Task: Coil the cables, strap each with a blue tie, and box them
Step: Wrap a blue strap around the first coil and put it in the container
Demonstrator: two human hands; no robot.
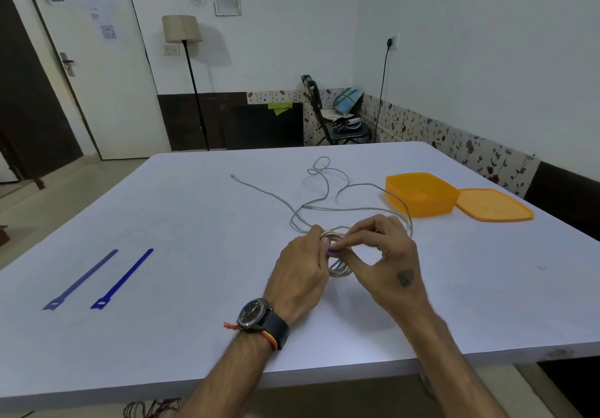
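Near the front of the white table (194,336), the left hand (300,274) and the right hand (386,255) both pinch a small coiled cable (339,270), with a bit of blue tie (331,250) showing between the fingertips. Loose grey cables (324,190) trail behind toward the open orange box (422,193), its lid (493,205) just beside it. Two spare ties (100,279) lie well left.

Your two hands meet over the middle of the surface, left hand (300,273) and right hand (388,255) around a coiled cable (339,270). Loose cables (324,190) sprawl behind them. Two ties (107,279) lie near the left edge; the box (420,193) and its lid (493,205) sit side by side toward the far right corner.
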